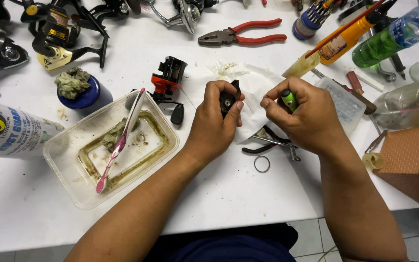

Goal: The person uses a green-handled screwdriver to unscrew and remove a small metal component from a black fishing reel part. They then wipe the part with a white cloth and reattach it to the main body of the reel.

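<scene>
Fingers of the left hand [214,123] pinch a small black round metal reel part [228,101] above the crumpled white paper towel [258,92] (mid-table). The right hand [304,114] is curled tight around a green-and-black tool handle [289,100]. Stiff, light and probably greasy, the part seems best gripped by its edges.
</scene>
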